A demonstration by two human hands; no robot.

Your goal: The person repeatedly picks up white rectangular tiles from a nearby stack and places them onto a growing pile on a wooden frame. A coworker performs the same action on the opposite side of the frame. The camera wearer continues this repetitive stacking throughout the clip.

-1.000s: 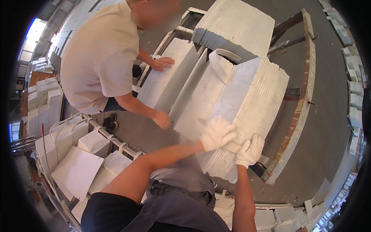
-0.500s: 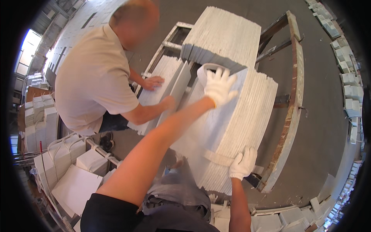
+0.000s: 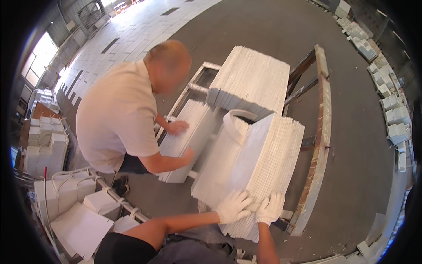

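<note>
A long stack of thin white slabs (image 3: 274, 156) stands on edge, its near end in front of me. On that end my left hand (image 3: 234, 207), in a white knitted glove, has its fingers close together at a short piece of white strap (image 3: 253, 206). Right beside it, my gloved right hand (image 3: 270, 208) bends over the slab edges at the strap's other side. Most of the strap between them is hidden by the gloves. Farther up, a wide loop of white band (image 3: 232, 125) curves over a pale slab face (image 3: 250, 152).
A co-worker (image 3: 116, 112) leans in from the left, both bare hands on another slab stack (image 3: 187, 136). Behind stands a larger slab stack (image 3: 250, 79). A rusty metal frame (image 3: 317, 163) runs along the right. Bundled white blocks (image 3: 66, 193) lie at lower left.
My left hand has come back from the band loop to the near end of the stack, beside my right hand. My right hand stays there. The view has shifted, showing more floor beyond.
</note>
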